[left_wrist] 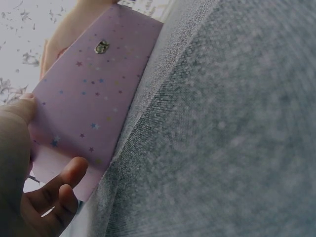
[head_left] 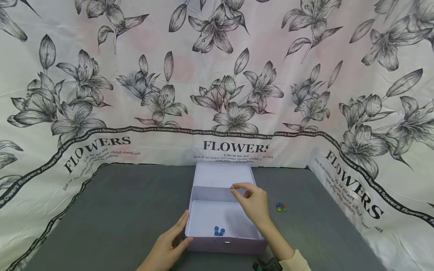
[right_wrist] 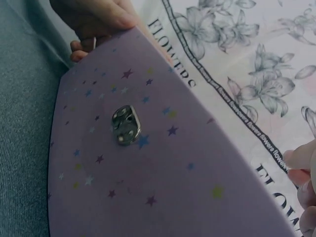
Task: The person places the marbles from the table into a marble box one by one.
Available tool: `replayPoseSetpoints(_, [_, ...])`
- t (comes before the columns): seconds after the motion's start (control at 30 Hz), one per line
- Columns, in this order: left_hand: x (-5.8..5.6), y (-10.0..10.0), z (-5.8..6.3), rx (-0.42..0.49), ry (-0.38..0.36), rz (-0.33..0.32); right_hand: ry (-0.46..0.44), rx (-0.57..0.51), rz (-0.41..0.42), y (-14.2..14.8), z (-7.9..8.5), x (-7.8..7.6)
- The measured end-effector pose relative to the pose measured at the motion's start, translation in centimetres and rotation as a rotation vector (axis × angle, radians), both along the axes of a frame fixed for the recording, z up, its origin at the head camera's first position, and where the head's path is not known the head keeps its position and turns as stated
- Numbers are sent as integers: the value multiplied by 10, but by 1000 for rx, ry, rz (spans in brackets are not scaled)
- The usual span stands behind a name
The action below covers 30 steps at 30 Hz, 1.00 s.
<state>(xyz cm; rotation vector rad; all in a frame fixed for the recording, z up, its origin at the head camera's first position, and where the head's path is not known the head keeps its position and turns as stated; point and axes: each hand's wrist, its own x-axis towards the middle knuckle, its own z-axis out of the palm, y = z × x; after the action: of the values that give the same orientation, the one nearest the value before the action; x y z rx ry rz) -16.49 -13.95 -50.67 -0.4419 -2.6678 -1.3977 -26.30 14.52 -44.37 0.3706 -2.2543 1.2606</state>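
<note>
A pale lilac box (head_left: 226, 245) with small printed stars and a metal clasp (right_wrist: 126, 125) stands on the grey table, its lid (head_left: 223, 174) raised at the back. My left hand (head_left: 166, 241) holds its front left corner, thumb at the front and fingers along the left side. Above the box's right part, my right hand (head_left: 254, 201) pinches a tiny object (head_left: 232, 187) between thumb and forefinger. Its kind is too small to tell. Several small blue beads (head_left: 219, 231) lie inside the box near the front wall.
Right of the box, a small cluster of blue, yellow, red and green pieces (head_left: 281, 207) lies on the grey table (head_left: 129, 210). A dark object (head_left: 268, 264) shows beside the right sleeve (head_left: 295, 261). Flower-printed cloth (head_left: 162, 146) hangs behind and at both sides.
</note>
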Motion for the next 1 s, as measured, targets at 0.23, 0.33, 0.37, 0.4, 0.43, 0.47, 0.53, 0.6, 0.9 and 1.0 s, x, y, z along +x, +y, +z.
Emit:
replayPoseSetpoints(0.23, [0,0,0,-21,40,10,-149,96,13,1,-6,-2])
replayPoseSetpoints(0.33, [-2,0,-2,-26,60,7,-198,147,39,1,-9,-4])
replayPoseSetpoints(0.37, [-2,0,-2,-21,62,2,-213,160,48,1,-10,-5])
replayPoseSetpoints(0.4, [-2,-1,-2,-13,53,-2,-226,176,53,1,-11,-5])
replayPoseSetpoints(0.43, [-2,-1,-3,-13,64,-6,-238,193,56,1,-12,-5])
replayPoseSetpoints(0.47, [-2,-1,-4,-9,67,-12,-251,210,59,0,-13,-5])
replayPoseSetpoints(0.53, [-2,-2,-5,15,58,-35,-278,246,63,0,-16,-4])
replayPoseSetpoints(0.6, [-2,-3,-7,29,55,-56,-305,285,69,1,-17,-2])
replayPoseSetpoints(0.9, [-2,-1,-6,-5,37,-42,-380,446,135,3,-21,2])
replayPoseSetpoints(1.0, [-2,0,-5,-8,29,-24,-387,481,145,2,-20,1])
